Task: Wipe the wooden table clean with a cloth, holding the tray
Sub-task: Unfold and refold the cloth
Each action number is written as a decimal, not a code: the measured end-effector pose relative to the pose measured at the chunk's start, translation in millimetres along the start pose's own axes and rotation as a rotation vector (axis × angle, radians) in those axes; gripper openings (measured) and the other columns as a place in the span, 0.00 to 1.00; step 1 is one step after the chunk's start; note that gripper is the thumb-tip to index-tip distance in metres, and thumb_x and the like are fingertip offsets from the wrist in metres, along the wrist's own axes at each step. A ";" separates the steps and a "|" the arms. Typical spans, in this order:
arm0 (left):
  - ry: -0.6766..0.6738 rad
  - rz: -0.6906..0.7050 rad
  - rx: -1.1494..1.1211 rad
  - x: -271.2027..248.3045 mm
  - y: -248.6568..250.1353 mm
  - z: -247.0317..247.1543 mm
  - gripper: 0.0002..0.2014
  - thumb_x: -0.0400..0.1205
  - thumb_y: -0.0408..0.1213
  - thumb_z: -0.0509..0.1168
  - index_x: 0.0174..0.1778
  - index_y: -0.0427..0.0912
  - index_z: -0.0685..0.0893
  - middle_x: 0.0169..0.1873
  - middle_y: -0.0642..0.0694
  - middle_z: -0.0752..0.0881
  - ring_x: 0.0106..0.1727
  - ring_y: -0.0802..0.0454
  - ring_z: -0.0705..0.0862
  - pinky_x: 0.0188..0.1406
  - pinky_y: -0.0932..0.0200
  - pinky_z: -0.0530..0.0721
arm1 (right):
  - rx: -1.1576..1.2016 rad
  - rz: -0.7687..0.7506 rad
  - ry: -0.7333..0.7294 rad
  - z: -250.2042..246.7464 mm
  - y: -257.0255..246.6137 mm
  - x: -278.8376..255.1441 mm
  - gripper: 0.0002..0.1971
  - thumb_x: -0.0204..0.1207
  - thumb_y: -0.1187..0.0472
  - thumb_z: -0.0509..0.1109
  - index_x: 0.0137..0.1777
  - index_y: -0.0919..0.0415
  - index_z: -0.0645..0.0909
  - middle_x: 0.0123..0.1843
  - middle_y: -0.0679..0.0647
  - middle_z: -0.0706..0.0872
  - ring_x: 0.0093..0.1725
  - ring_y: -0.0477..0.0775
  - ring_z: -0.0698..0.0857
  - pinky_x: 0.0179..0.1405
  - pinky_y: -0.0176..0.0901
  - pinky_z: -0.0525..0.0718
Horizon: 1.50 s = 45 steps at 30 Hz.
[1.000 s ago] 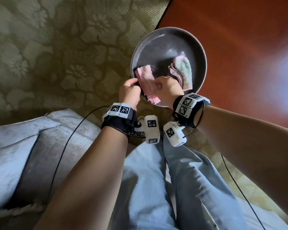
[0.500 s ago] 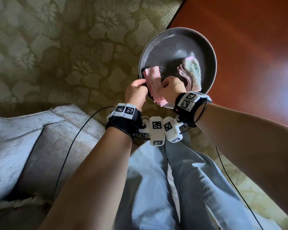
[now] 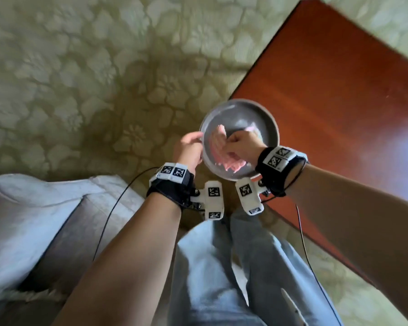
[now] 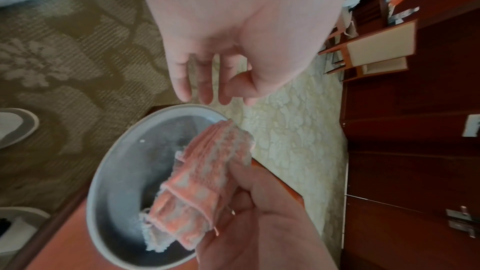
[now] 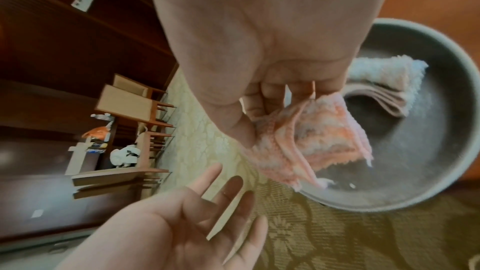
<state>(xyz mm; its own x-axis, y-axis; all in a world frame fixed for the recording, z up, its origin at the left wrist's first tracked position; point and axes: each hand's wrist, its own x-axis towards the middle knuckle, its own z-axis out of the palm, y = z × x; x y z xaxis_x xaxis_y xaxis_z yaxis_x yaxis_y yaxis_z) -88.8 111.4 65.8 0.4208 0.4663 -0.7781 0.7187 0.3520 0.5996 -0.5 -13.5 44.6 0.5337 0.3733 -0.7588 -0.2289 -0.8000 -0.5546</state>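
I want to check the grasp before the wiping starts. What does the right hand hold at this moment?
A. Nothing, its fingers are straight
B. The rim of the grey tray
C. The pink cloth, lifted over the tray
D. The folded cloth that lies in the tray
C: the right hand pinches the pink cloth above the tray, while the folded cloth lies untouched in it.

A grey tray (image 3: 267, 118) is seen on a reddish-brown desk (image 3: 339, 90). A pink-and-white cloth (image 5: 319, 137) is shown. The carpet (image 3: 92, 78) is patterned with olive flowers.
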 end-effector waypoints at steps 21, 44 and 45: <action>-0.372 0.285 -0.468 -218.5 285.1 -45.9 0.15 0.76 0.25 0.58 0.57 0.33 0.81 0.56 0.32 0.87 0.58 0.34 0.89 0.68 0.36 0.81 | 0.441 -0.392 -0.078 -226.8 -259.9 -237.6 0.04 0.75 0.71 0.73 0.41 0.63 0.84 0.47 0.61 0.86 0.46 0.60 0.86 0.50 0.52 0.85; -0.540 0.357 -0.107 -21.6 515.3 -189.1 0.06 0.82 0.27 0.68 0.53 0.37 0.80 0.44 0.36 0.87 0.44 0.42 0.90 0.42 0.49 0.91 | 0.431 -0.377 0.232 -187.7 -487.1 -89.1 0.07 0.77 0.66 0.73 0.54 0.64 0.83 0.47 0.72 0.88 0.29 0.62 0.85 0.23 0.46 0.87; -0.534 0.344 -0.100 -10.0 520.5 -197.0 0.09 0.81 0.26 0.68 0.56 0.36 0.79 0.44 0.36 0.88 0.43 0.43 0.90 0.41 0.48 0.91 | 0.432 -0.362 0.244 -181.5 -496.1 -79.2 0.08 0.77 0.66 0.73 0.55 0.63 0.83 0.46 0.72 0.88 0.27 0.61 0.85 0.22 0.45 0.86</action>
<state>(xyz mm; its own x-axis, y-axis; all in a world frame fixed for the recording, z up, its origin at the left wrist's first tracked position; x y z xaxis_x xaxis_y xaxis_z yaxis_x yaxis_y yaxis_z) 172.1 449.9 422.5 0.8543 0.1073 -0.5086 0.4491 0.3403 0.8262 218.6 268.6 441.9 0.7986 0.4265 -0.4247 -0.2804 -0.3608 -0.8895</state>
